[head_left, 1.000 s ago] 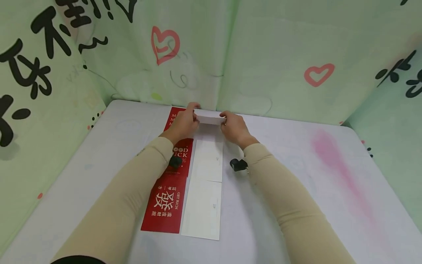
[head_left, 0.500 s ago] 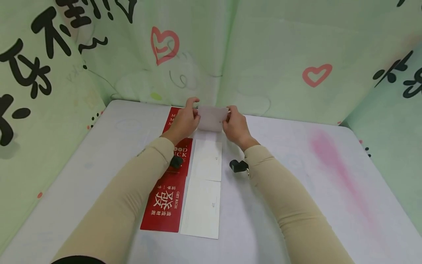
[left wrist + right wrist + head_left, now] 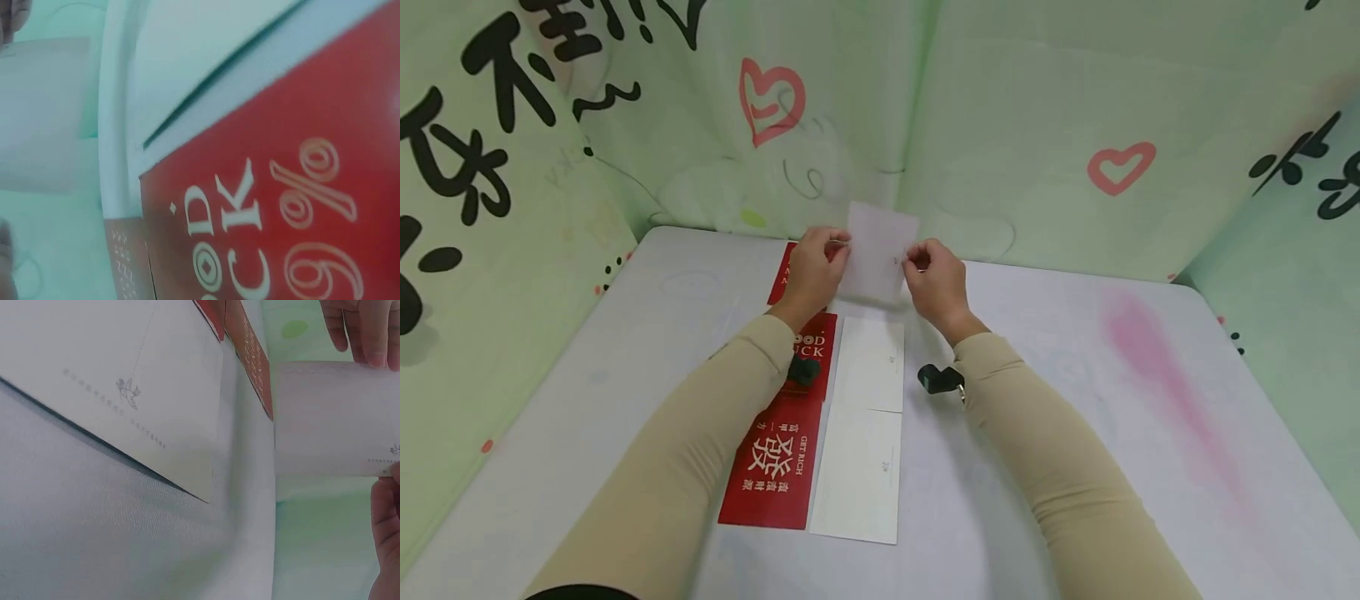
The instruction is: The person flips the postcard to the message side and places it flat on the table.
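White card (image 3: 877,246) tilted up, higher than before.

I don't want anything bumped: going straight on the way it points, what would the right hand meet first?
The right hand would first meet the white card it pinches; past that, probably the green backdrop, though depth is unclear.
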The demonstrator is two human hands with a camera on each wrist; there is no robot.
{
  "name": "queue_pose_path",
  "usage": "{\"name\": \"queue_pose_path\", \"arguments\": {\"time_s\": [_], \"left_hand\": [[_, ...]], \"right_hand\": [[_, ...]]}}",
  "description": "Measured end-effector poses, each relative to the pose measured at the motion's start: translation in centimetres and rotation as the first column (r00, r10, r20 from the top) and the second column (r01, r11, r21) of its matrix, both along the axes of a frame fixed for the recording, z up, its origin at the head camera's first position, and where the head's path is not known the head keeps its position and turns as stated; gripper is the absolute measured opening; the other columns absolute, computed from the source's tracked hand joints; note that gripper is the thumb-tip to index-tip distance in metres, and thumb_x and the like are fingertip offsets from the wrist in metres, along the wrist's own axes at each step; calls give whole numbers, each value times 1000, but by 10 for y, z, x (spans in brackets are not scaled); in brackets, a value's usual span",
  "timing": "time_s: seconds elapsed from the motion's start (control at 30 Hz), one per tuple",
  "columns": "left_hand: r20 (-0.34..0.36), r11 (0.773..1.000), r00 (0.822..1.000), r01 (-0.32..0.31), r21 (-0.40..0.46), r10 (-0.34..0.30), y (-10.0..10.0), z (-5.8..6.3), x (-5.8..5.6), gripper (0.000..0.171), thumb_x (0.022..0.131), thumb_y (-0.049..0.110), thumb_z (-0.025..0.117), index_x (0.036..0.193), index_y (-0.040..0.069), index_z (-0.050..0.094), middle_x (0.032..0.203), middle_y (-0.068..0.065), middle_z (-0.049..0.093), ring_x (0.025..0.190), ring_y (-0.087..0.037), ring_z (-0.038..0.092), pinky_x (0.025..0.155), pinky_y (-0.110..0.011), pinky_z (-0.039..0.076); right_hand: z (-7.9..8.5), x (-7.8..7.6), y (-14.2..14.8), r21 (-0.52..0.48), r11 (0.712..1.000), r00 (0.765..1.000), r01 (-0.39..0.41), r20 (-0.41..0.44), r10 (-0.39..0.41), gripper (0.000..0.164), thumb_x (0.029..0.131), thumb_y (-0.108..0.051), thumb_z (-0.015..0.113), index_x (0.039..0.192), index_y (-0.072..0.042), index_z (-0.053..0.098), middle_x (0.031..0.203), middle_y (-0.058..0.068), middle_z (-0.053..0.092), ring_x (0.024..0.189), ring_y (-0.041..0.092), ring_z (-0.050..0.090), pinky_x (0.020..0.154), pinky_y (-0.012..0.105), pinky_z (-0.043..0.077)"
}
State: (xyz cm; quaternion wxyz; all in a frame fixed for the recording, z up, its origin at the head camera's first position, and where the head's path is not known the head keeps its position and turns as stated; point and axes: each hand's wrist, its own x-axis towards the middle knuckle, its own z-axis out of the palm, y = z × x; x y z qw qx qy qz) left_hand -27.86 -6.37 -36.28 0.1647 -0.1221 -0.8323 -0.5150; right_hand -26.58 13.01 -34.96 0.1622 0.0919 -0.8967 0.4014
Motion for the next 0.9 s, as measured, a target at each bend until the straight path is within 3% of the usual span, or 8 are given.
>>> {"name": "queue_pose_path", "arguments": {"time_s": [0.2, 0.43, 0.6, 0.73, 0.9], "left_hand": [[85, 996, 996, 36, -85, -29, -1, 0, 2, 29, 101, 12, 61, 129, 5, 63, 132, -10, 61, 117, -24, 59, 98, -32, 49], [84, 988, 996, 41, -149, -29, -1, 2, 1, 35, 100, 14, 63, 134, 7, 62, 136, -10, 59, 117, -23, 59, 100, -31, 47], [101, 975, 994, 67, -211, -46, 2, 4, 3, 42, 99, 14, 64, 140, 8, 58, 142, -10, 54, 120, -23, 57, 101, -31, 47], [138, 956, 989, 95, -279, -57, 5, 3, 4, 50, 98, 14, 66, 146, 10, 52, 149, -10, 47, 130, -24, 51, 103, -32, 45], [208, 924, 977, 125, -360, -52, 7, -1, 2, 57, 99, 15, 65, 152, 12, 44, 156, -10, 38, 133, -25, 48, 105, -34, 43]], "right_hand": [[3, 0, -1, -17, 1000, 999, -13, -51, 13, 19, 98, -8, 62, 113, 3, 67, 109, 16, 66, 98, 27, 65, 88, 36, 52], [7, -1, 0, 72, 995, 996, -72, -39, 75, 43, 97, -4, 60, 139, 2, 55, 139, 17, 53, 101, 28, 66, 93, 37, 51], [4, -3, -2, 106, 993, 998, -50, -27, 53, 49, 96, -2, 61, 143, 6, 50, 148, 19, 43, 102, 28, 68, 93, 36, 51], [0, -3, -2, 125, 992, 1000, -18, 15, 17, 49, 97, -4, 61, 143, 8, 48, 148, 20, 42, 104, 27, 66, 95, 36, 50], [-4, -5, 0, 203, 978, 992, -57, 120, 33, 58, 97, -7, 61, 149, 8, 38, 158, 16, 32, 106, 26, 63, 98, 36, 47]]}}
